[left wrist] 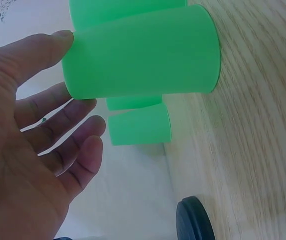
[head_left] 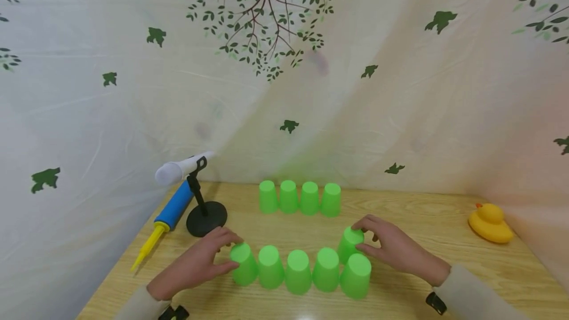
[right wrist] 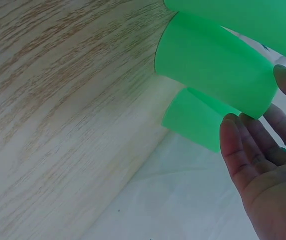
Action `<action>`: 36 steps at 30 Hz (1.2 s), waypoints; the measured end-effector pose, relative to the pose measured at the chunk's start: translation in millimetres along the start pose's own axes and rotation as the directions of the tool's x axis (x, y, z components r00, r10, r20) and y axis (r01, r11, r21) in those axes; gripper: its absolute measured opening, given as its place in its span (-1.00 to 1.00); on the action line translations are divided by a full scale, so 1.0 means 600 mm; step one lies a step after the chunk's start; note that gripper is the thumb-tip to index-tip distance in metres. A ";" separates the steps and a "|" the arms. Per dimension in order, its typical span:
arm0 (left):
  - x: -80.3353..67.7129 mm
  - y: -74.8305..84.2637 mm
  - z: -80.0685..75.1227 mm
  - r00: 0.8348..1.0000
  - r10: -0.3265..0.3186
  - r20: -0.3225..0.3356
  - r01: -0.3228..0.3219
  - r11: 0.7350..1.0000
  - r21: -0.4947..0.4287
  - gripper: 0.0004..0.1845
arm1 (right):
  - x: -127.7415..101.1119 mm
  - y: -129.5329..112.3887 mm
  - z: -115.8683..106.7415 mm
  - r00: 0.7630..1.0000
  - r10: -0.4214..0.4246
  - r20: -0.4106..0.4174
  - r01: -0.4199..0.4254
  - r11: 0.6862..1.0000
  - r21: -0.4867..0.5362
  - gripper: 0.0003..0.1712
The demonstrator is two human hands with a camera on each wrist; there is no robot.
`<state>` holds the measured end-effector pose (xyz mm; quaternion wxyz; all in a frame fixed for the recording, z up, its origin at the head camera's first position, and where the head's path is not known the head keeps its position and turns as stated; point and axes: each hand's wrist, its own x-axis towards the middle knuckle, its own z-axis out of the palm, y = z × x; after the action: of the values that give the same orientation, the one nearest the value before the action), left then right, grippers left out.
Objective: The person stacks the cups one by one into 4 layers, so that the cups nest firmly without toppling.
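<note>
Pale wood-grain tabletop (head_left: 422, 221) backed by a white curtain printed with green leaves and branches (head_left: 378, 112) carries two rows of upside-down bright green plastic cups. Nearest the person, a front row curves across: the left-end green cup (head_left: 243, 263), three more beside it, and a right-end cup (head_left: 356, 275), with one further green cup (head_left: 351, 244) set just behind that end. The left hand (head_left: 200, 263) rests at the left-end cup, thumb tip touching near its upturned base and fingers loosely spread beside it, not closed round it; the left wrist view shows the same, the palm open. The right hand (head_left: 393, 248) lies against the cup behind the right end, thumb and fingertips at its top, fingers only slightly bent; whether it truly pinches the cup I cannot tell. Behind, well apart, a back row of four green cups (head_left: 300, 197) stands side by side. To the left stand a black round-based stand holding a white microphone (head_left: 202, 206) and a blue and yellow hand pump (head_left: 164, 223) lying beside it. A yellow rubber duck (head_left: 490, 222) sits at the far right.
</note>
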<state>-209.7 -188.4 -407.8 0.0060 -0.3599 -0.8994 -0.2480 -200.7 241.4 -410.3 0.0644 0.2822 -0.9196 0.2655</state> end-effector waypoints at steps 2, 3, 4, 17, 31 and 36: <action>0.000 0.001 0.000 1.000 -0.001 -0.001 0.001 1.000 -0.006 -0.60 | 0.000 0.000 0.001 1.000 0.005 -0.002 -0.005 1.000 0.002 -0.64; 0.000 0.001 0.000 1.000 0.000 -0.002 0.000 1.000 -0.006 -0.60 | -0.001 0.001 0.002 1.000 0.007 -0.002 -0.007 1.000 0.004 -0.64; 0.000 0.001 0.001 1.000 0.002 -0.004 -0.002 1.000 -0.007 -0.60 | -0.001 0.001 0.002 1.000 0.008 -0.002 -0.008 1.000 0.005 -0.64; 0.013 -0.004 -0.009 0.988 0.096 -0.118 -0.100 0.995 -0.024 -0.64 | 0.000 0.001 0.001 0.999 -0.020 -0.036 0.020 1.000 0.003 -0.65; 0.071 -0.005 -0.029 0.971 0.105 -0.215 -0.097 0.994 0.046 -0.62 | 0.029 -0.012 -0.029 0.986 -0.080 -0.148 0.077 0.997 -0.023 -0.69; 0.106 -0.004 -0.033 0.962 0.116 -0.248 -0.104 0.993 0.064 -0.60 | 0.047 -0.017 -0.037 0.981 -0.089 -0.172 0.085 0.996 -0.032 -0.67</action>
<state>-261.9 -157.7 -379.5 0.1427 -0.3747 -0.8760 -0.2681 -219.6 232.2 -379.3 0.1591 0.2971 -0.9006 0.2745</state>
